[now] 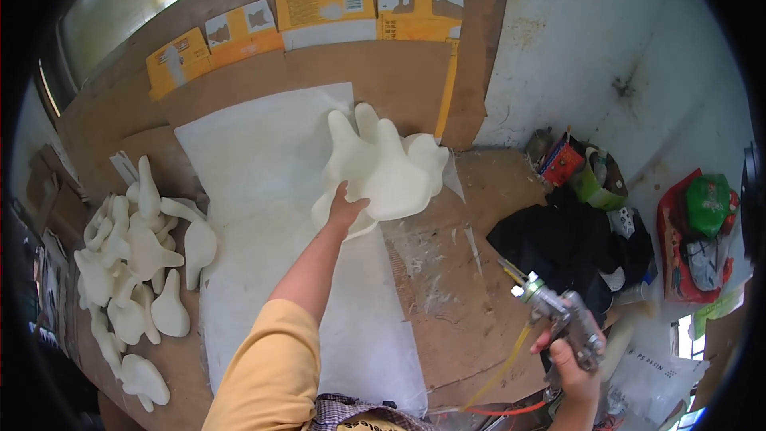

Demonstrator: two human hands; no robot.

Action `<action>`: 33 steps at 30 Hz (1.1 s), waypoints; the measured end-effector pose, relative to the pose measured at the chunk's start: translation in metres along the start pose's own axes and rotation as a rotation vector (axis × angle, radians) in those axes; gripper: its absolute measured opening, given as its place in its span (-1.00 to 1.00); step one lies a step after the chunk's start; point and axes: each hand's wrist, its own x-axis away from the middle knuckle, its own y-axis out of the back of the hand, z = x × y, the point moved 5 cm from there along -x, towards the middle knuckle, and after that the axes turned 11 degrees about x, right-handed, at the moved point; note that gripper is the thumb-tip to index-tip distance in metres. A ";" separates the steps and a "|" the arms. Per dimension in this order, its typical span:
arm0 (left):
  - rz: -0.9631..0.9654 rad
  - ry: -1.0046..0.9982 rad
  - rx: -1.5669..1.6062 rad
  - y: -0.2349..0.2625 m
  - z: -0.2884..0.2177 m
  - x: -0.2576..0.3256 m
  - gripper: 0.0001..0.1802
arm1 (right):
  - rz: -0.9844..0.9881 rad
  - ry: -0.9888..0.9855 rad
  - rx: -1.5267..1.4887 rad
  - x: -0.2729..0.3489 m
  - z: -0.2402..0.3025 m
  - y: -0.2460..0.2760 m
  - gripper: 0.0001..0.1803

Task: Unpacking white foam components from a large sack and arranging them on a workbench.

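Observation:
Several cream-coloured moulded pieces (399, 183) with rounded, finger-like prongs lie grouped on a white sheet (263, 191) in the middle of the bench. Over the left side of this group reaches my left hand (345, 211), its thumb and a finger spread apart. It is close against the pieces; I cannot tell whether it touches them. At the lower right, my right hand (573, 363) is wrapped round a metal spray gun (562, 315), whose nozzle points up and left. A yellow hose (507, 367) runs down from the gun.
On the left is a heap of similar cream pieces (132, 259). Brown cardboard (447, 271) covers the bench and rises behind it. Black cloth (535, 239), a green-and-white container (600, 179) and a red bag (690, 247) sit at the right. An orange hose (511, 411) crosses near the front.

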 end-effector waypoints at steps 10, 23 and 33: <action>-0.320 -0.077 0.130 0.061 -0.005 0.001 -0.73 | 0.218 -0.120 0.003 -0.033 -0.044 0.010 -0.40; -0.592 -0.262 0.606 0.283 -0.002 0.037 -0.79 | 0.305 0.015 0.204 -0.074 -0.012 -0.066 -0.45; -0.001 -0.245 0.013 0.067 -0.011 -0.096 -0.56 | 0.153 -0.165 -0.054 -0.059 -0.033 -0.079 -0.38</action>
